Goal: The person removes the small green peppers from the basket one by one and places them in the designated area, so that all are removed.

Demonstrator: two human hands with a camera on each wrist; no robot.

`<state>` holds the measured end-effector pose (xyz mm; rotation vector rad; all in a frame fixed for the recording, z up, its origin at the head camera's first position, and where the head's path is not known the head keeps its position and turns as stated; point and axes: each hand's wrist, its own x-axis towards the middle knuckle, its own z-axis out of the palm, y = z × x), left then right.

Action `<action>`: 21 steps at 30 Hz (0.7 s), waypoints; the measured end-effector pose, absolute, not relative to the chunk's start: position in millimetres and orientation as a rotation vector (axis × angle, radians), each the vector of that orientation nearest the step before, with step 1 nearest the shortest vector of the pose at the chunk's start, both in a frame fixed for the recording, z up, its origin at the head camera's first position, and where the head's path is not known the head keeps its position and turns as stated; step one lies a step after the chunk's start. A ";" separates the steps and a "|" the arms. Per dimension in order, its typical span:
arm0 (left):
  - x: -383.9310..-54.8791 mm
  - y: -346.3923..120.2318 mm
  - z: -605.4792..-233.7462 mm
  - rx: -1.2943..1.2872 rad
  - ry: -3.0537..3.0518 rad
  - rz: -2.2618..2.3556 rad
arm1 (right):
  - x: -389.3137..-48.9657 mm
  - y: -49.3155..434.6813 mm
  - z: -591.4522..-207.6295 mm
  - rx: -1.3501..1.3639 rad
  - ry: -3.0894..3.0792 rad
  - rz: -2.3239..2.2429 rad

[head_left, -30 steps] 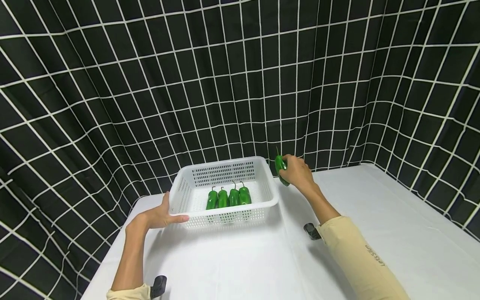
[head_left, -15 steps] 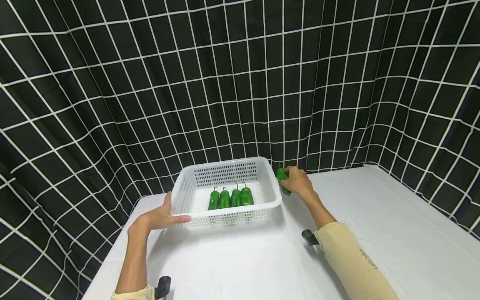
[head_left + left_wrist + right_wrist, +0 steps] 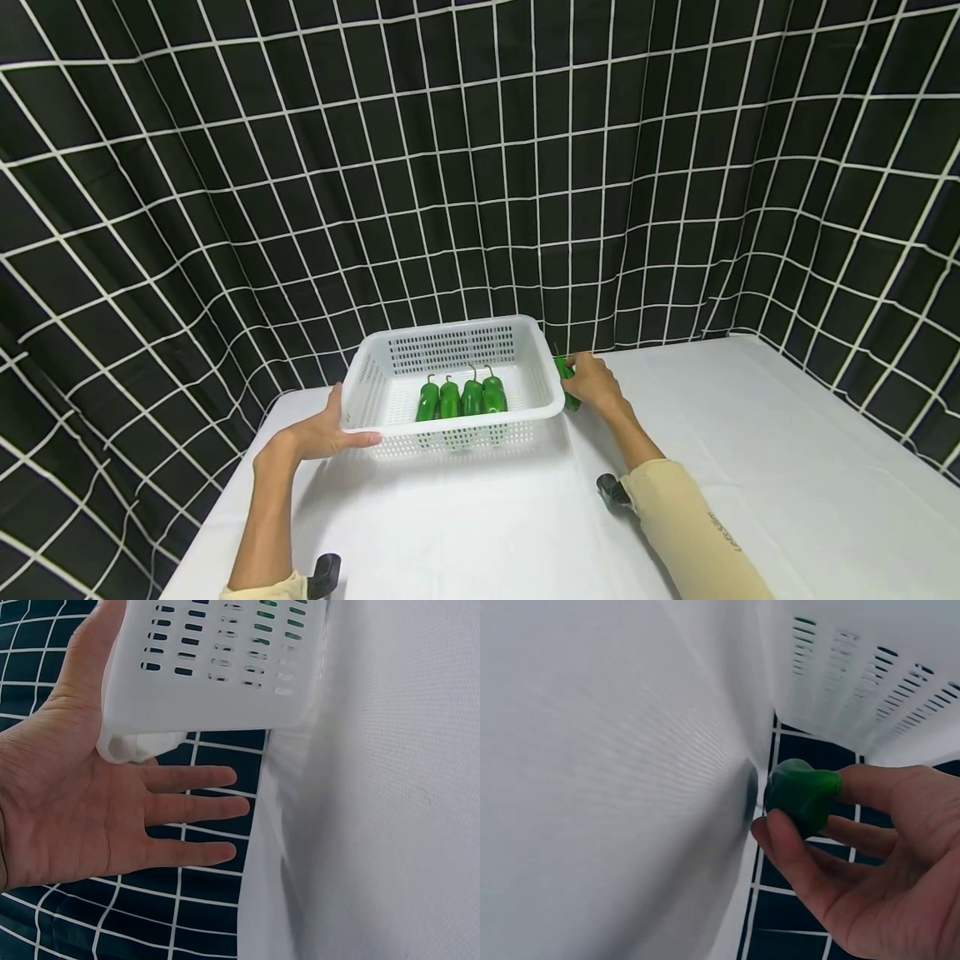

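Note:
My right hand (image 3: 595, 379) pinches a green pepper (image 3: 567, 385) between thumb and fingers, low over the table just outside the basket's right wall. In the right wrist view the pepper (image 3: 799, 795) shows its blunt end close to the white cloth, and my fingers cover part of it. My left hand (image 3: 321, 429) rests against the left front corner of the white plastic basket (image 3: 461, 423), thumb along the front rim. Seen from the left wrist, its fingers (image 3: 191, 808) are straight and spread beside the basket corner. Several green peppers (image 3: 450, 400) lie side by side inside the basket, stems pointing away.
A white cloth covers the table (image 3: 465, 525). Behind and along both sides hangs a black curtain (image 3: 450, 167) with a white grid, meeting the table's far edge close behind the basket. Dark wrist devices (image 3: 613, 490) sit at both sleeves.
My right hand has lowered the pepper from above the table's far side down beside the basket's right wall. The left hand, the basket and the peppers in it stay as they were.

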<state>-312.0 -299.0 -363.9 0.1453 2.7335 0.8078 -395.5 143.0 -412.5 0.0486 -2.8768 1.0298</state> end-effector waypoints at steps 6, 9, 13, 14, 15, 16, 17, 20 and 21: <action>-313.1 -298.5 -360.2 0.178 2.742 0.804 | -393.2 141.1 -412.1 0.057 -2.918 0.956; -314.0 -298.6 -358.4 0.205 2.748 0.806 | -390.8 139.0 -410.6 0.036 -2.922 0.933; -315.2 -299.7 -357.7 0.216 2.751 0.808 | -388.4 135.1 -407.7 0.026 -2.914 0.956; -315.1 -300.0 -358.4 0.218 2.747 0.818 | -387.7 134.4 -407.2 0.031 -2.913 0.968; -314.8 -300.3 -359.5 0.216 2.746 0.818 | -386.8 133.9 -406.9 0.032 -2.913 0.979; -314.4 -300.6 -360.9 0.216 2.745 0.822 | -385.8 133.6 -406.6 0.036 -2.916 0.989; -313.8 -300.6 -362.2 0.218 2.743 0.829 | -384.7 133.5 -406.3 0.035 -2.920 0.993; -314.0 -300.0 -365.1 0.233 2.743 0.838 | -382.4 135.4 -404.7 0.019 -2.941 0.979; -314.2 -299.3 -365.4 0.230 2.743 0.832 | -382.1 136.5 -404.3 0.011 -2.948 0.969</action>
